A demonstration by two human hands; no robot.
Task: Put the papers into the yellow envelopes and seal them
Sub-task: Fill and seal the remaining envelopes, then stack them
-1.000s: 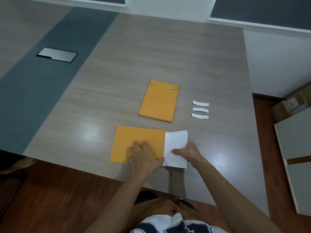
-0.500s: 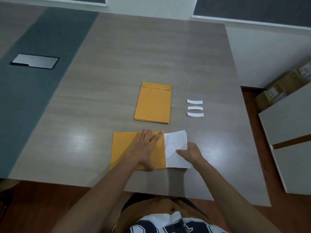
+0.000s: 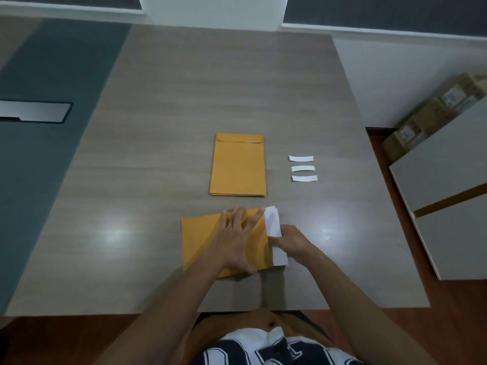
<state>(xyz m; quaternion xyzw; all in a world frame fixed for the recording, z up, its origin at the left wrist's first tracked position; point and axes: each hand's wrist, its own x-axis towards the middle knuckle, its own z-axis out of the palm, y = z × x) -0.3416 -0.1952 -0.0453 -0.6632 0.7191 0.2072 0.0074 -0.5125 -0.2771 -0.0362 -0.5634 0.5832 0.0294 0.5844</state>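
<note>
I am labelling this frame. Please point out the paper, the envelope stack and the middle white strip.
paper (image 3: 274, 222), head view, upper exposed part.
envelope stack (image 3: 237, 167), head view, centre of the top envelope.
middle strip (image 3: 303, 168), head view, its centre.

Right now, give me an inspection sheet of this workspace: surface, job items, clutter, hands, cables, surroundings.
Surface: wood-grain table, glare patches near the front edge.
Job's things: near envelope lies flat, white papers partly inside its right end; envelope stack behind it, top flap folded down.
Clutter: three white strips right of the stack.
Grippers: left hand flat on the near envelope; right hand pinches the papers.
Cables: nothing seen.
Surroundings: metal floor plate left; cardboard boxes and white cabinet right.
</note>
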